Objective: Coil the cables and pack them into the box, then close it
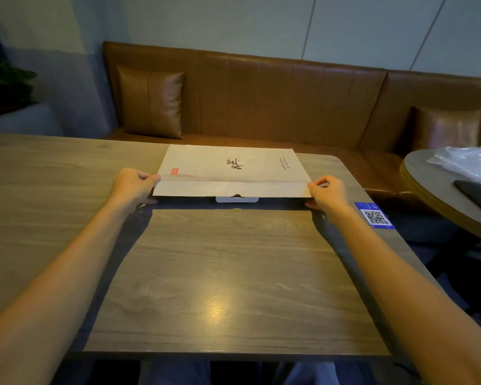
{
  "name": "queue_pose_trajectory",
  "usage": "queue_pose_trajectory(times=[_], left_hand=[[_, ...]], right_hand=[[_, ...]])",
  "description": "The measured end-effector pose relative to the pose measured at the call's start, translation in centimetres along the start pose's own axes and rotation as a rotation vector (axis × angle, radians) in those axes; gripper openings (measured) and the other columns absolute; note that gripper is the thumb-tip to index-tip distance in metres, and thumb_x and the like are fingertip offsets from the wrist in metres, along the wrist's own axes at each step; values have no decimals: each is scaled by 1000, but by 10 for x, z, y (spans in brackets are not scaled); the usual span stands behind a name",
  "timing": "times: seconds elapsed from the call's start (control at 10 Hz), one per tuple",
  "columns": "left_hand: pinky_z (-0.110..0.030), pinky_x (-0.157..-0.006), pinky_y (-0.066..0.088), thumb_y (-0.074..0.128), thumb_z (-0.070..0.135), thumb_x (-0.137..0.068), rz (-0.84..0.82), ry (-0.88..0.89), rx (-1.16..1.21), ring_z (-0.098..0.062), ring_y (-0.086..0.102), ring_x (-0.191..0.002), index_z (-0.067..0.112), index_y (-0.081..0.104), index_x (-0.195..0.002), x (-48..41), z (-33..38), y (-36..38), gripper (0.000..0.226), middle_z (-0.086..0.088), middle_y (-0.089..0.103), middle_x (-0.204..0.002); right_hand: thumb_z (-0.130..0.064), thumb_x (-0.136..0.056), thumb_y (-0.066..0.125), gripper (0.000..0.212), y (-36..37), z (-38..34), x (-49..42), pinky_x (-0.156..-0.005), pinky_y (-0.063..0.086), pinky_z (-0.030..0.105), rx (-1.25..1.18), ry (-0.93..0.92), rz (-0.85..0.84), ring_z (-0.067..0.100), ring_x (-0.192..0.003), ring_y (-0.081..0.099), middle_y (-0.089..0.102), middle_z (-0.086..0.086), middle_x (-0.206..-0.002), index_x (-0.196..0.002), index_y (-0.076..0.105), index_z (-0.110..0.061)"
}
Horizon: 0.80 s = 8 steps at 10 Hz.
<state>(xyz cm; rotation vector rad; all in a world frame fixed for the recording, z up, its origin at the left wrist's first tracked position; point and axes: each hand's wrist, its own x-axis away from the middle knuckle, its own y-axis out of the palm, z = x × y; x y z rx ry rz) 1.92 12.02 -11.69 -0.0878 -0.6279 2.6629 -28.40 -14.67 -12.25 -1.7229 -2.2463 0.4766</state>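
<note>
Two bare forearms are stretched forward over the wooden table [233, 273]. The near corners of a flat white box [231, 170], lying at the table's far middle, are pinched by the left hand [132, 186] and the right hand [329, 193], fingers curled on the lid. A front tab [237, 199] is seen below the lid's edge. A QR sticker [375, 215] lies just beside the right wrist. Beyond, a brown bench [275, 98] is seen.
</note>
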Motion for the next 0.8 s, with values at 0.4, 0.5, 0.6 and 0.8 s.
queue_pose_trajectory(times=[0.4, 0.5, 0.6, 0.8], left_hand=[[-37, -90, 50, 68, 10, -94, -139, 254, -126, -23, 58, -115, 16, 52, -144, 1, -19, -3, 53, -6, 62, -131], [-34, -86, 52, 69, 8, -92, -52, 321, -144, -24, 62, -113, 23, 53, -144, -3, -24, 4, 56, -8, 63, -133], [-38, -88, 54, 69, 10, -92, 61, 339, -225, -26, 64, -109, 21, 56, -141, -3, -24, 16, 52, -12, 65, -130], [-41, -89, 52, 70, 17, -93, 19, 380, -447, -30, 61, -109, 17, 57, -141, -11, -7, 17, 50, -14, 63, -130]], right_hand=[[-13, -88, 75, 17, -2, 11, -12, -79, 56, 33, 251, -117, 9, 23, -101, 65, 66, 2, -96, -88, 61, -22], [-15, -89, 75, 24, 1, 15, -11, -82, 52, 31, 286, -190, 29, 20, -101, 68, 71, 5, -102, -109, 62, -19], [-13, -93, 70, 39, 5, 13, -7, -89, 52, 35, 300, -217, 28, 19, -102, 66, 71, 7, -114, -130, 60, -15], [-15, -95, 67, 41, 11, 6, -8, -94, 53, 38, 354, -205, 36, 21, -105, 61, 65, 11, -123, -134, 56, -12]])
